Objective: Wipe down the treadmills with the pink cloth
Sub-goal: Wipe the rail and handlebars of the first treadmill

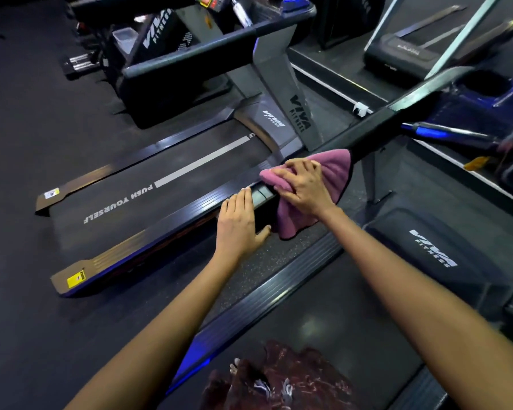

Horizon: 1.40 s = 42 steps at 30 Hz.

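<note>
The pink cloth is draped over the black handrail of the treadmill I stand on, near the rail's lower end. My right hand grips the cloth, fingers curled over it and the rail. My left hand rests flat on the end of the same handrail, fingers straight, thumb under the rail's side. A second treadmill lies to the left, its belt marked "PUSH YOURSELF".
The left treadmill's console and upright rise at the top centre. A blue console with a cup holder sits at the right. A motor cover lies under my right forearm. Dumbbells rest on the dark floor at upper left.
</note>
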Each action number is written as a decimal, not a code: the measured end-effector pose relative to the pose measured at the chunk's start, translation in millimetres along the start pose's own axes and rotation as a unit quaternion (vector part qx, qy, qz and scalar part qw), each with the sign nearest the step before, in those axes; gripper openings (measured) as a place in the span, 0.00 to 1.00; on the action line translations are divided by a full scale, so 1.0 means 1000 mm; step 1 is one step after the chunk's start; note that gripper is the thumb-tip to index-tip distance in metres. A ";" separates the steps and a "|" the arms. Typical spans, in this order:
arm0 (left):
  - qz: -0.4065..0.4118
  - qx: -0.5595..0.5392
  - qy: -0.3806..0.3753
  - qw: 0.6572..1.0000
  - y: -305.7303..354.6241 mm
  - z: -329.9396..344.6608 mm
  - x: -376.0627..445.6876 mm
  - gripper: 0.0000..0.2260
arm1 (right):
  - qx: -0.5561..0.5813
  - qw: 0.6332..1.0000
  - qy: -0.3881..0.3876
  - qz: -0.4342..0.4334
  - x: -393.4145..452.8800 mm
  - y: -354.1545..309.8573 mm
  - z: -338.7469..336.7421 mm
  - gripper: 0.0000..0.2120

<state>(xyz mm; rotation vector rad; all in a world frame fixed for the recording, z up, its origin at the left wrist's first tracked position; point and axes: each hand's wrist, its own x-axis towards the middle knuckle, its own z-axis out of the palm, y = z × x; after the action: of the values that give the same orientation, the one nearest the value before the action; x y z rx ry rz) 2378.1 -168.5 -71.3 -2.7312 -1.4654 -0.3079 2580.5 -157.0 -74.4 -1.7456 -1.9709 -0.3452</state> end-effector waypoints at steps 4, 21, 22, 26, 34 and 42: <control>-0.008 -0.016 -0.013 1.000 0.006 -0.008 0.009 0.36 | 0.001 0.990 -0.032 0.140 0.015 0.028 -0.014 0.28; 0.020 -0.031 -0.062 0.997 0.030 -0.008 0.061 0.38 | -0.051 0.993 -0.038 0.096 0.004 0.048 -0.008 0.30; 0.018 -0.032 -0.062 0.997 0.032 -0.009 0.062 0.38 | -0.057 0.994 -0.043 0.077 0.004 0.053 -0.009 0.31; 0.007 -0.032 -0.063 0.997 0.038 -0.013 0.062 0.36 | -0.057 0.998 -0.006 -0.041 0.010 0.082 -0.009 0.27; -0.021 -0.047 -0.055 0.997 0.041 -0.014 0.064 0.36 | -0.034 0.998 0.028 -0.043 0.009 0.040 0.000 0.21; 0.031 0.000 -0.059 0.998 0.038 -0.007 0.065 0.46 | -0.052 0.997 0.010 -0.064 0.019 0.114 -0.011 0.20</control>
<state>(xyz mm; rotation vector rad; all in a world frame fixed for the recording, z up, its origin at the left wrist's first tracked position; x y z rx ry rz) 2443.5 -137.5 -49.5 -2.8333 -1.4003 -0.1466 2692.9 -128.6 -69.8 -1.6746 -2.0884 -0.5155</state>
